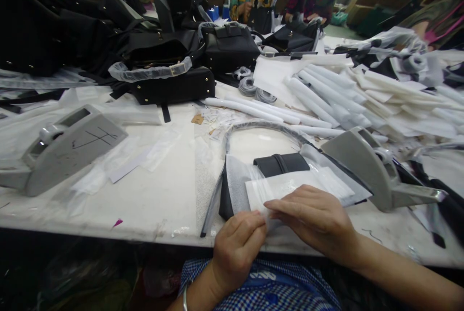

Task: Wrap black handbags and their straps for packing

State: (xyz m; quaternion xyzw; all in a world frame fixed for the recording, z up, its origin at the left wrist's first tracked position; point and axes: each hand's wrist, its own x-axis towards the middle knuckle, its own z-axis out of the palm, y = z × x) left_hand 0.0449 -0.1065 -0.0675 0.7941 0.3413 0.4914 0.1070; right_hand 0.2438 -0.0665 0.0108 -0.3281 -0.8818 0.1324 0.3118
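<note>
A black bag (pixel 281 163) lies flat near the table's front edge, partly wrapped in white foam sheet (pixel 290 186), its wrapped handle (pixel 261 128) arching behind it. My left hand (pixel 237 243) pinches the near edge of the white sheet between thumb and fingers. My right hand (pixel 315 217) lies on the sheet just to the right, fingertips meeting the left hand's at the same edge.
A grey tape dispenser (pixel 61 149) stands at the left, another (pixel 369 166) at the right. White foam rolls (pixel 326 103) pile at the back right, black handbags (pixel 174 67) at the back left. Other people sit across the white table (pixel 145 204).
</note>
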